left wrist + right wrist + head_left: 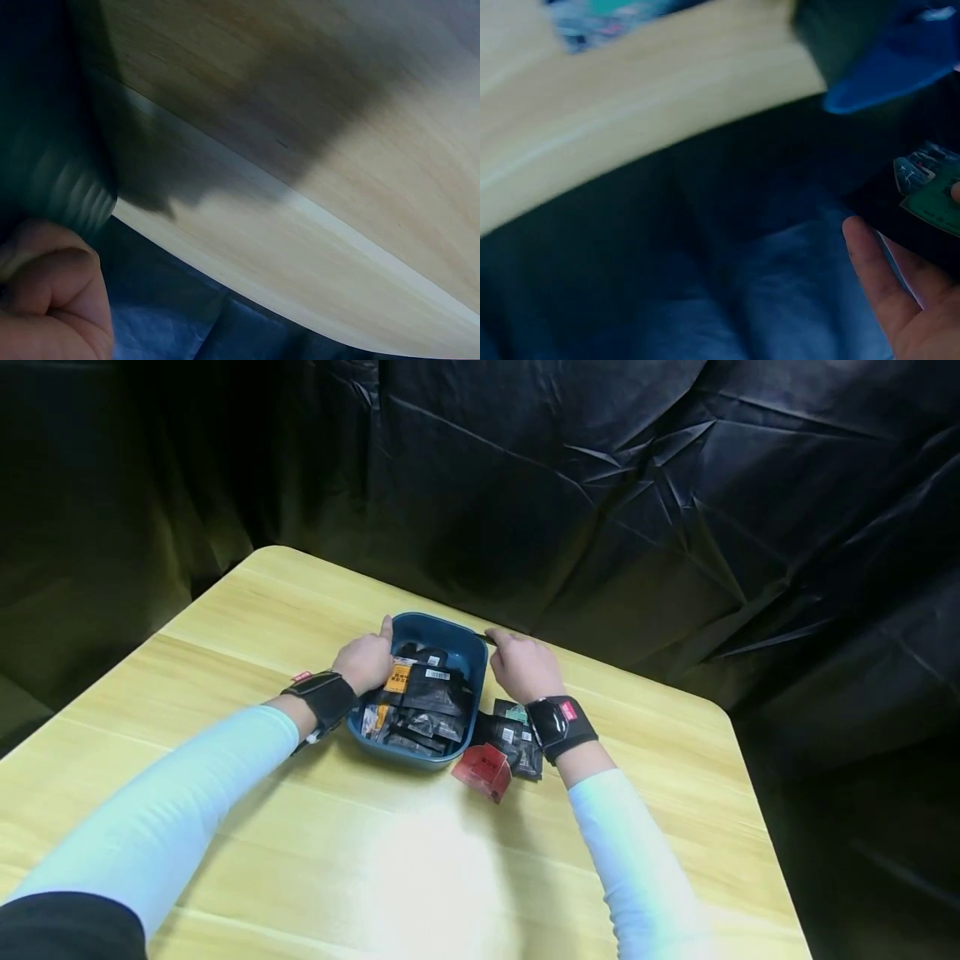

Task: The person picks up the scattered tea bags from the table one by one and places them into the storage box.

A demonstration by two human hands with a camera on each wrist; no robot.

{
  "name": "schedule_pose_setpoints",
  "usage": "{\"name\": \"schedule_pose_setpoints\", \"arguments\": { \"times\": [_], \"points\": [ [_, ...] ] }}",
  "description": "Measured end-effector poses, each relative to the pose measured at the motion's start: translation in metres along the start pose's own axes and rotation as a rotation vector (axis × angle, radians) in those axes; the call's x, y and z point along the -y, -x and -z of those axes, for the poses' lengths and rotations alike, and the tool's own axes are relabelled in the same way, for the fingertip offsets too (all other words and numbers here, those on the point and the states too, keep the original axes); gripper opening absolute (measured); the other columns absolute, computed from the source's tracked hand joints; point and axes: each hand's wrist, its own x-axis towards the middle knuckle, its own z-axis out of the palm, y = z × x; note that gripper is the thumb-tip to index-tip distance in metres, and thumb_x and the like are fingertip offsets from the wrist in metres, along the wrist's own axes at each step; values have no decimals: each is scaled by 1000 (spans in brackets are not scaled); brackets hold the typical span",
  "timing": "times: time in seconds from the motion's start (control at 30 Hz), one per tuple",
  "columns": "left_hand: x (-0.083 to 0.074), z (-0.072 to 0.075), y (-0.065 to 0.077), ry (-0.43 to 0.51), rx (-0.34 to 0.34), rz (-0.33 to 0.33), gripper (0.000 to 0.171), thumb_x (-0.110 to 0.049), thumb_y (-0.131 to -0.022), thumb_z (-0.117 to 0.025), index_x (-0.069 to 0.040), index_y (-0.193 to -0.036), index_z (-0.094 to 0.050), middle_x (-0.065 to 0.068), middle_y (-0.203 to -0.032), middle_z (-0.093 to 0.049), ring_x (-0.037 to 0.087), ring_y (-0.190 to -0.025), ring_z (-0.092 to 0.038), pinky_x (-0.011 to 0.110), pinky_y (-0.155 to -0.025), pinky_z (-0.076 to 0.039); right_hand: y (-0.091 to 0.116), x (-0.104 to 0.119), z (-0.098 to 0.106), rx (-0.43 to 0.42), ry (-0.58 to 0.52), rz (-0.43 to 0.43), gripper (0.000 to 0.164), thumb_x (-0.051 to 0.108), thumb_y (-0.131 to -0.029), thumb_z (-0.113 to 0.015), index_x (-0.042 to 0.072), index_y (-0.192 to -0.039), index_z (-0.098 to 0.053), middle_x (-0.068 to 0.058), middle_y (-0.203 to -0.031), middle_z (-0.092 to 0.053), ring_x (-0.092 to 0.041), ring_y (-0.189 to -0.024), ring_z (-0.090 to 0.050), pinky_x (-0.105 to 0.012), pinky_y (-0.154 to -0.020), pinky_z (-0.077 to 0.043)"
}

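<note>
A blue plastic basin (420,762) holds several black packets (442,689), some with orange labels. My left hand (365,662) grips the basin's left rim, thumb upward; in the left wrist view its curled fingers (64,277) lie against the basin's dark side (52,135). Just past the far right rim, my right hand (525,667) holds a black packet with a green label (937,199). In the right wrist view the fingers lie under the packet and a fingertip shows on the label. From the head view the hand hides most of this packet.
Right of the basin, black packets (528,760) and a packet with a red label (486,771) lie on the wooden table (300,843). The table's far edge runs close behind the basin, with black sheeting (480,485) hanging beyond it.
</note>
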Motion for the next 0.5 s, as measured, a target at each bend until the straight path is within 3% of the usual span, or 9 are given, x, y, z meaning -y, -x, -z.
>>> {"name": "schedule_pose_setpoints", "arguments": {
  "times": [0.07, 0.13, 0.2, 0.23, 0.3, 0.4, 0.5],
  "points": [
    [0, -1, 0, 1, 3, -3, 71, -17, -95, -46, 1, -149, -4, 19, -87, -58, 24, -67, -53, 32, -56, -41, -5, 7, 5, 74, -38, 16, 53, 20, -88, -58, 21, -140, -44, -9, -129, -58, -27, -111, -57, -43, -91, -46],
    [1, -2, 0, 5, 3, -14, 71, -16, -95, -46, 2, -149, -4, 15, -79, -56, 22, -62, -50, 31, -53, -39, -6, 12, 8, 183, -95, 26, 74, 22, -84, -65, 28, -148, -27, -7, -150, -35, -28, -134, -38, -51, -105, -33],
    [1, -2, -1, 6, 4, -23, 70, -15, -95, -45, 2, -149, -3, 11, -70, -52, 20, -56, -46, 29, -49, -35, -3, 13, 9, 291, -144, 20, 92, 23, -80, -72, 34, -150, -13, -5, -158, -13, -27, -145, -15, -57, -111, -18],
    [2, -2, -1, 8, 5, -25, 70, -15, -95, -45, 2, -149, -3, 9, -67, -50, 19, -54, -45, 29, -48, -34, 0, 11, 9, 331, -159, 12, 97, 22, -79, -73, 35, -150, -9, -5, -158, -9, -27, -146, -10, -58, -111, -15],
    [2, -2, -2, 3, 2, -29, 70, -15, -95, -44, 2, -149, -3, 7, -63, -47, 18, -52, -42, 28, -47, -32, 10, 7, 6, 372, -172, -5, 97, 18, -79, -73, 34, -151, -10, -6, -159, -8, -27, -146, -9, -58, -111, -16],
    [2, -1, -1, -2, -1, -31, 70, -15, -95, -45, 3, -149, -4, 7, -62, -47, 18, -52, -43, 28, -46, -33, 32, -5, -3, 432, -141, -48, 84, 14, -80, -71, 26, -149, -25, -10, -156, -17, -29, -143, -22, -53, -106, -32],
    [2, 0, 0, 4, 2, -30, 70, -15, -94, -44, 3, -149, -4, 10, -67, -50, 21, -55, -47, 29, -48, -35, 56, -17, -18, 531, -94, -73, 79, 11, -76, -72, 23, -145, -36, -11, -155, -23, -31, -139, -30, -51, -100, -39]
  ]
}}
